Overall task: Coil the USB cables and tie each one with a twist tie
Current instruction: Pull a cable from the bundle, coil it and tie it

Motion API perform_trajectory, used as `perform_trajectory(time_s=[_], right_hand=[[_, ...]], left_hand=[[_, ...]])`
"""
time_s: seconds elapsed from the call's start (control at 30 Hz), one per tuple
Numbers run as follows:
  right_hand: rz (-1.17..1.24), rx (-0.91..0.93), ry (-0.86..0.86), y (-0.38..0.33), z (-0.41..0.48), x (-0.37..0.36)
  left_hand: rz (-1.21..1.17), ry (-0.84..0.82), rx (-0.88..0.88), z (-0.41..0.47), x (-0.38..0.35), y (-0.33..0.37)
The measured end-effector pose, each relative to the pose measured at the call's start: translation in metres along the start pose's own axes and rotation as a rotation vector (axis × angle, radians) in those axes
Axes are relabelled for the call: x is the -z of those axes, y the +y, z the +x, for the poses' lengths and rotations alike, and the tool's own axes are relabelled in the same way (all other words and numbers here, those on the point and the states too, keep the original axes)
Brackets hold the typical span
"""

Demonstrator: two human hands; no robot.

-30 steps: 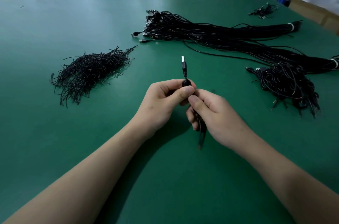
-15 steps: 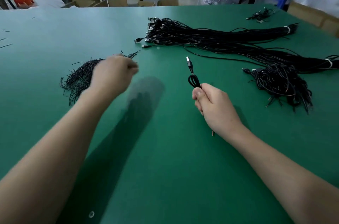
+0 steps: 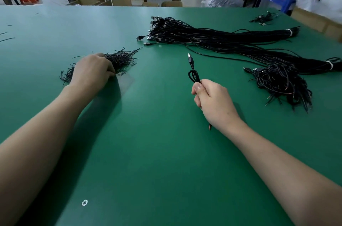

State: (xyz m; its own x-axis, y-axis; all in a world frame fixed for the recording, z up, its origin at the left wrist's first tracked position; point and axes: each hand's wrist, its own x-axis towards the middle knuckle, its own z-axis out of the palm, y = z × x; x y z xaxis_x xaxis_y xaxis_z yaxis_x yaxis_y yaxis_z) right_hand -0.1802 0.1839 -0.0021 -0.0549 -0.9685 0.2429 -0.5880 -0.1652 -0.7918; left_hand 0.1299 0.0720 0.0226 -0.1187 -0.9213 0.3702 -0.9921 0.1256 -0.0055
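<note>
Our right hand (image 3: 214,103) has its grip closed tight round the coiled cable (image 3: 194,76), thumb pressed over the curled fingers, so the loops cannot spring apart while nothing is tied round them. A small loop and the USB plug (image 3: 190,60) stick up out of the fist toward twelve o'clock, and a short tail end (image 3: 209,127) pokes out below the wrist toward six, close to the green surface (image 3: 148,161). We judge the coil is held upright near the middle to leave it free for a wrap. Our left hand (image 3: 92,72) lies at ten o'clock on the pile of twist ties (image 3: 123,60), knuckles up and fingers curled into the black strands; the fingertips are hidden, so we cannot tell whether that grip has pinched a single tie. The pile sits well apart from the cables, on the left hand's own side, which lets one hand fetch while the other holds. The long bundle of uncoiled cables (image 3: 212,38) runs from twelve toward two o'clock, and the heap of coiled cables (image 3: 281,85) lies at three, on the right hand's side. As we read it, this cable's coiling is done and tying is the step in hand
</note>
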Motion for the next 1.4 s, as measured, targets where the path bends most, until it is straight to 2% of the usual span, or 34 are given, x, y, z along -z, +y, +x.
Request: perform_trajectory(time_s=[0.1,0.2,0.27,0.47,0.57,0.7,0.9,1.0,1.23,1.4], right_hand=[[0.001,0.008,-0.005,0.0,0.0,-0.001],[0.007,0.017,-0.023,-0.003,0.0,-0.001],[0.045,0.02,-0.03,-0.006,-0.001,0.0],[0.368,-0.013,-0.11,-0.012,-0.005,0.001],[0.475,-0.019,-0.151,-0.011,-0.005,0.0],[0.508,-0.018,-0.163,-0.005,-0.004,-0.001],[0.345,0.004,-0.128,0.0,-0.002,-0.006],[0.338,0.01,-0.145,0.0,-0.002,-0.006],[0.546,-0.015,-0.311,-0.007,-0.007,-0.01],[0.51,-0.003,-0.316,-0.001,-0.006,-0.007]], left_hand=[[-0.031,0.08,-0.041,-0.007,0.0,-0.003],[-0.211,0.177,-0.099,-0.012,0.011,0.008],[-0.427,0.175,-0.139,-0.012,0.023,0.028],[-1.171,0.012,-0.129,-0.035,0.034,0.118],[-1.403,-0.028,-0.089,-0.054,0.02,0.145],[-1.481,-0.083,-0.033,-0.061,0.006,0.146],[-1.603,-0.151,-0.136,-0.072,0.008,0.148],[-1.641,-0.159,-0.118,-0.074,0.007,0.148],[-1.693,-0.209,-0.115,-0.074,0.01,0.145],[-1.74,-0.232,-0.105,-0.075,0.011,0.146]])
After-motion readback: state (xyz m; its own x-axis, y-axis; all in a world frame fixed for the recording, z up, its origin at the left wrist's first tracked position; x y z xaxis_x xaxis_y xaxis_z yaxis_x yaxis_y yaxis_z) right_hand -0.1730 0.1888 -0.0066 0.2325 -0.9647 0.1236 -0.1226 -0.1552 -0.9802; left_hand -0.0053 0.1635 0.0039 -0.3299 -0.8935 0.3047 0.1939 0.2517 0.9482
